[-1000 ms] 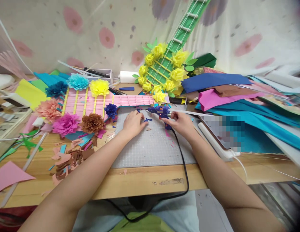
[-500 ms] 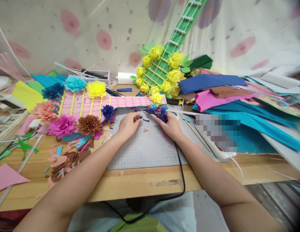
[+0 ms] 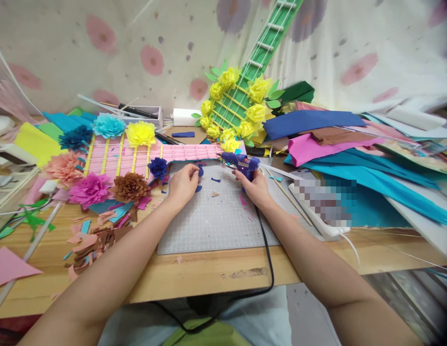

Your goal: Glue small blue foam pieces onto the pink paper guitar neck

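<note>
My right hand (image 3: 257,186) is wrapped round a blue hot glue gun (image 3: 241,161), its nozzle pointing left over the grey cutting mat (image 3: 212,226). The fingers of my left hand (image 3: 184,183) pinch a small dark blue paper piece (image 3: 201,170) above the mat's left part. Small dark blue scraps (image 3: 215,179) lie between my hands. Left of my left hand is a dark blue paper flower (image 3: 158,168) on a pink paper guitar (image 3: 117,158), which also bears several other coloured flowers.
Behind the mat leans a green guitar (image 3: 233,109) ringed with yellow roses. Paper sheets (image 3: 313,125) pile up at the right, near a white power strip (image 3: 322,216). Paper scraps (image 3: 88,242) litter the left, and the gun's black cord (image 3: 268,250) hangs over the table edge.
My left hand has drawn slightly left with the blue paper piece. The glue gun in my right hand has shifted a little right, away from it. The view has moved slightly.
</note>
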`<state>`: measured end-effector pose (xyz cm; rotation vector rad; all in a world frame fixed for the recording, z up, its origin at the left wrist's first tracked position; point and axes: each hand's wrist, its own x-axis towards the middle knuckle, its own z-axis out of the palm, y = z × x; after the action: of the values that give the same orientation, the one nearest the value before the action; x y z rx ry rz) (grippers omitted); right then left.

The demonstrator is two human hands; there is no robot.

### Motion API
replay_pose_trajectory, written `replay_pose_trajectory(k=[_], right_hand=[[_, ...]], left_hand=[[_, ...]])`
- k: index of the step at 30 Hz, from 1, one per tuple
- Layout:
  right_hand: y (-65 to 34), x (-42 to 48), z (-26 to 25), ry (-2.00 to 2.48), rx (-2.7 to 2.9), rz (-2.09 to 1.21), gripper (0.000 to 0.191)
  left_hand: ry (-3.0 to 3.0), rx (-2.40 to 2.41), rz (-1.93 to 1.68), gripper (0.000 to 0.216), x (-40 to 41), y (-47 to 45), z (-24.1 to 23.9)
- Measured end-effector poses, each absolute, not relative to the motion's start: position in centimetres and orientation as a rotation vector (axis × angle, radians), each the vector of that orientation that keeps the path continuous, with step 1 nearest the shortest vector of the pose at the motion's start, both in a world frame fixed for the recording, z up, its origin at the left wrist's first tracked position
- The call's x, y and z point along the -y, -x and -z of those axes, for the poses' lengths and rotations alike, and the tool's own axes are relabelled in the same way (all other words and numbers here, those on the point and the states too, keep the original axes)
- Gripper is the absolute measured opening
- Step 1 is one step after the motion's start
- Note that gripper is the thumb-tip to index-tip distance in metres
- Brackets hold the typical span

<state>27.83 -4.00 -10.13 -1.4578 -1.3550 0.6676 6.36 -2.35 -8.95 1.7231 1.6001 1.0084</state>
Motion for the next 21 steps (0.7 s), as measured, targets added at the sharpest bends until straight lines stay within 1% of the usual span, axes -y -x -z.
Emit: replay_pose_trajectory(k=[4,9,11,16,21], right_hand=[[-27.5,4.2,9.8,1.324,1.311,-0.817,0.040],[-27.1,4.7,9.1,1.245,1.288,-0.920,0.041],[-27.0,4.8,8.9,1.240,1.289,-0.930,0.041],[-27.0,5.0,8.5,1.212,1.288,-1.000,0.040],[-27.0,5.1,8.3,1.232,1.293,-1.083,0.037]], left_hand=[[-1.955,-1.670,-1.187,0.013,2.4,-6.1,8.5],[-1.837,-1.596,-1.275,0.014,2.0,-6.0,8.6],[-1.691,-1.537,-1.278,0.012,1.8,-6.1,8.8],[-1.090,-1.299,-1.266,0.004,2.1,-7.0,8.5],[-0.843,-1.127,-1.167,0.017,3.0,-7.3,7.3]])
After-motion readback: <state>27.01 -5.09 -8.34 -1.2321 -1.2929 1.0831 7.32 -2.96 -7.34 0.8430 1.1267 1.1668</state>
